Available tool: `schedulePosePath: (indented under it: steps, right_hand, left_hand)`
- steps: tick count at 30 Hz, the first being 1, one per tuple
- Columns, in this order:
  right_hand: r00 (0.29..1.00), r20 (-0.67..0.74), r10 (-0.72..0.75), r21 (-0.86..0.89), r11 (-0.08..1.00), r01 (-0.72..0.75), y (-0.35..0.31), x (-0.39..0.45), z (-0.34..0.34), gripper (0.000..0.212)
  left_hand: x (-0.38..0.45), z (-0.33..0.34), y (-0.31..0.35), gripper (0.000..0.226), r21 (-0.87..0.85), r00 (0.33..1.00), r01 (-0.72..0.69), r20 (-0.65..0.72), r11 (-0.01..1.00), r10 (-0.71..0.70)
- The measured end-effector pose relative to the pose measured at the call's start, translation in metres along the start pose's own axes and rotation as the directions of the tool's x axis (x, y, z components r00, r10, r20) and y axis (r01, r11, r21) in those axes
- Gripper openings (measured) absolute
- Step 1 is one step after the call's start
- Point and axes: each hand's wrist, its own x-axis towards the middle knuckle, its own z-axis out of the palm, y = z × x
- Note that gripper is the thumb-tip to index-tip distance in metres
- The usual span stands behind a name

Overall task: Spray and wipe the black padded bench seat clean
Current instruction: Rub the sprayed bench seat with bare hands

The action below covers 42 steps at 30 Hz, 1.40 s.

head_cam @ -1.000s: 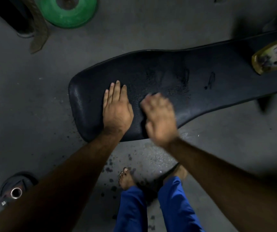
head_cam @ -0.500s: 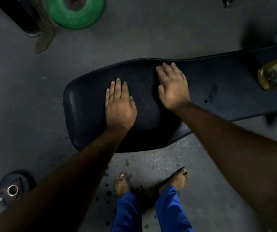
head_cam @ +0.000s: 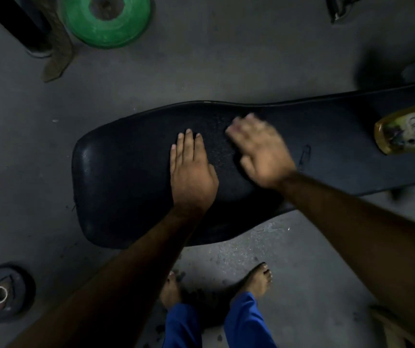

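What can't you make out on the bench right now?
- Right hand: motion blur in the head view hides whether it holds a cloth.
- Bottle: cut off by the right edge; nozzle unseen.
- Bench: far end runs out of frame; dim light hides wetness.

The bench seat (head_cam: 131, 177) crosses the frame's middle with both hands (head_cam: 192, 179) (head_cam: 261, 153) on it, a bottle (head_cam: 407, 129) lying at its right end, a weight plate (head_cam: 106, 18) on the floor at upper left.
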Motion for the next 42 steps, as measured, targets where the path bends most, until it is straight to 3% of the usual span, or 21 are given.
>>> schedulePosePath:
  steps: [3,6,8,10,12,13,15,17,21,24,26,28,30,31,32,34,36,38,40,41,42]
  right_hand:
    - [0.865,-0.098,0.492,0.046,0.87,-0.49,0.01,0.032,-0.009,0.075]
    - [0.998,-0.005,0.07,0.04,0.997,-0.07,-0.02,0.0,0.011,0.072]
    - [0.992,0.041,-0.116,0.022,0.993,0.116,0.015,-0.024,0.007,0.071]
    - [0.981,-0.092,0.173,0.008,0.985,-0.173,0.058,-0.014,-0.009,0.071]
    - [0.836,-0.141,0.53,0.084,0.848,-0.523,0.062,-0.006,-0.014,0.074]
    - [0.854,-0.121,0.506,0.08,0.863,-0.499,0.049,-0.01,-0.01,0.074]
    - [0.985,-0.068,0.156,0.071,0.986,-0.151,0.03,-0.044,0.003,0.071]
    - [0.998,0.007,-0.06,0.037,0.998,0.06,0.064,-0.072,0.0,0.069]
    - [0.891,-0.156,0.426,0.116,0.904,-0.412,0.086,-0.077,-0.007,0.074]
    - [0.995,-0.052,0.086,0.089,0.993,-0.081,0.008,-0.12,0.019,0.076]
    - [0.993,-0.016,-0.117,0.073,0.99,0.118,0.025,-0.137,0.022,0.074]
    - [0.986,-0.133,0.096,0.053,0.995,-0.089,0.068,-0.124,0.017,0.073]
    - [0.839,-0.233,0.492,0.183,0.869,-0.459,0.067,-0.108,0.008,0.073]
    - [0.803,-0.238,0.546,0.197,0.837,-0.51,0.046,-0.104,0.011,0.074]
    - [0.855,-0.215,0.472,0.179,0.88,-0.44,0.018,-0.106,0.018,0.075]
    - [0.996,-0.067,0.052,0.106,0.993,-0.045,-0.021,-0.126,0.03,0.076]
    - [0.975,-0.01,-0.223,0.006,0.975,0.223,0.007,-0.128,0.027,0.073]
    - [0.994,-0.11,0.016,-0.016,1.0,-0.018,0.047,-0.114,0.021,0.074]
    - [0.875,-0.213,0.435,0.141,0.9,-0.413,0.031,-0.107,0.019,0.076]
    - [0.841,-0.218,0.495,0.153,0.869,-0.471,-0.001,-0.107,0.027,0.077]
    - [0.883,-0.186,0.431,0.152,0.901,-0.408,-0.04,-0.11,0.037,0.078]
  left_hand:
    - [-0.006,0.008,0.015,0.07,-0.003,0.998,-0.062,0.01,0.998,0.062]
    - [-0.011,0.014,0.029,0.068,-0.027,0.997,-0.076,0.01,0.997,0.076]
    - [-0.016,0.018,0.038,0.068,-0.051,0.996,-0.087,0.015,0.995,0.088]
    - [-0.02,0.023,0.05,0.066,-0.069,0.991,-0.126,0.039,0.99,0.129]
    - [-0.024,0.028,0.06,0.059,-0.124,0.993,-0.115,0.027,0.986,0.119]
    - [-0.023,0.031,0.063,0.056,-0.159,0.996,-0.085,0.008,0.984,0.088]
    - [-0.021,0.036,0.065,0.054,-0.185,0.998,-0.051,-0.031,0.981,0.046]
    - [-0.023,0.041,0.063,0.051,-0.141,0.997,-0.061,-0.043,0.988,0.056]
    - [-0.027,0.047,0.064,0.049,-0.075,0.996,-0.076,-0.047,0.994,0.073]
    - [-0.024,0.046,0.067,0.049,-0.043,0.996,-0.065,-0.064,0.997,0.062]
    - [-0.025,0.048,0.067,0.048,-0.039,0.996,-0.058,-0.075,0.998,0.055]
    - [-0.026,0.051,0.067,0.047,-0.045,0.993,-0.081,-0.092,0.996,0.077]
    - [-0.025,0.051,0.065,0.046,-0.062,0.992,-0.08,-0.097,0.995,0.074]
    - [-0.025,0.05,0.064,0.045,-0.088,0.993,-0.079,-0.096,0.993,0.07]
    - [-0.025,0.046,0.064,0.044,-0.137,0.994,-0.078,-0.085,0.987,0.067]
    - [-0.024,0.033,0.061,0.043,-0.264,0.998,-0.064,-0.044,0.962,0.054]
    - [-0.029,0.019,0.044,0.044,-0.266,0.996,-0.078,-0.053,0.961,0.067]
    - [-0.039,0.006,0.021,0.046,-0.093,0.992,-0.093,-0.094,0.991,0.084]
    - [-0.05,0.001,-0.005,0.046,0.037,0.995,-0.076,-0.067,0.996,0.079]
    - [-0.053,0.0,-0.014,0.046,0.024,0.997,-0.073,-0.034,0.997,0.074]
    - [-0.053,-0.001,-0.02,0.046,-0.021,0.997,-0.077,-0.006,0.997,0.077]
